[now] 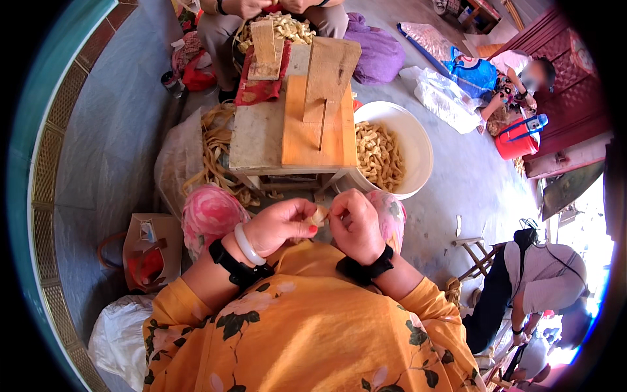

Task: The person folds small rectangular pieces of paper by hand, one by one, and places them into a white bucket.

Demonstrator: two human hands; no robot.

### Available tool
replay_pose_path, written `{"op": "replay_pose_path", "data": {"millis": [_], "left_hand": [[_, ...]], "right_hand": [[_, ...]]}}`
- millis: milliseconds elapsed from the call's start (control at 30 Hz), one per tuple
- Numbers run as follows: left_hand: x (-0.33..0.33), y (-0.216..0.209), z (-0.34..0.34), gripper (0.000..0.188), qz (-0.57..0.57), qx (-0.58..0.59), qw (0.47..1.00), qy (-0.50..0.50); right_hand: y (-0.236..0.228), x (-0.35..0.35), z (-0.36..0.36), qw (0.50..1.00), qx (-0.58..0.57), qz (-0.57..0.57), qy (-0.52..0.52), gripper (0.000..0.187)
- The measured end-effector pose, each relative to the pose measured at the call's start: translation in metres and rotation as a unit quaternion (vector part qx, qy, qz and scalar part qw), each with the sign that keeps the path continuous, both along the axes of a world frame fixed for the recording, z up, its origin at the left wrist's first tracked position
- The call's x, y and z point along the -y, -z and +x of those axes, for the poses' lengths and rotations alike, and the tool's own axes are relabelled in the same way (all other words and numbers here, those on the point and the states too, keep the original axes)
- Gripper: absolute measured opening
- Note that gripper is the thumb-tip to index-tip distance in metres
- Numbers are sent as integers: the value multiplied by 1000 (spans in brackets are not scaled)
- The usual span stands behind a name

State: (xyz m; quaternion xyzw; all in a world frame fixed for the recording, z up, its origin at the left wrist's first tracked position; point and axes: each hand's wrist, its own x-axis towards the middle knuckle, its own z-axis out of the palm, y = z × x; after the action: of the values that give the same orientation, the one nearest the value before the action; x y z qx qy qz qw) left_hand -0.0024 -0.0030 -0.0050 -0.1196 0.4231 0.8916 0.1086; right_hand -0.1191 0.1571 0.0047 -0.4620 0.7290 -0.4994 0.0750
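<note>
Over my lap, my left hand [286, 223] pinches a small, pale tan strip [318, 216] that looks folded or knotted. My right hand [356, 225] is closed close against the strip's other side, its fingertips curled in and partly hidden. Just ahead stands a low wooden bench [258, 134] with an orange-brown board [320, 157] and an upright wooden block [332, 68] on it. To the bench's right, a white tub [423, 157] holds many short knotted tan pieces [379, 155]. Long tan strips [219, 157] lie at the bench's left.
Across the bench another person's hands [297, 5] work above a heap of tan pieces [287, 27]. A paper bag [151, 245] and a white sack [121, 336] sit at my left. Rightward are a purple bundle [373, 49], a red bucket [516, 140], a folding stool [477, 256] and a bending person [545, 277].
</note>
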Motion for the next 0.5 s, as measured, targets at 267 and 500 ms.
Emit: {"op": "replay_pose_path", "data": {"millis": [267,500], "left_hand": [[2,10,-1,21,-39,-72,995,-51],[-9,-4,3,15,-220,-108,962,-121]], "right_hand": [[-13,5,1,991,-109,-24,-75,24],[-18,-4,-6,915,375,93,-119,15]]}}
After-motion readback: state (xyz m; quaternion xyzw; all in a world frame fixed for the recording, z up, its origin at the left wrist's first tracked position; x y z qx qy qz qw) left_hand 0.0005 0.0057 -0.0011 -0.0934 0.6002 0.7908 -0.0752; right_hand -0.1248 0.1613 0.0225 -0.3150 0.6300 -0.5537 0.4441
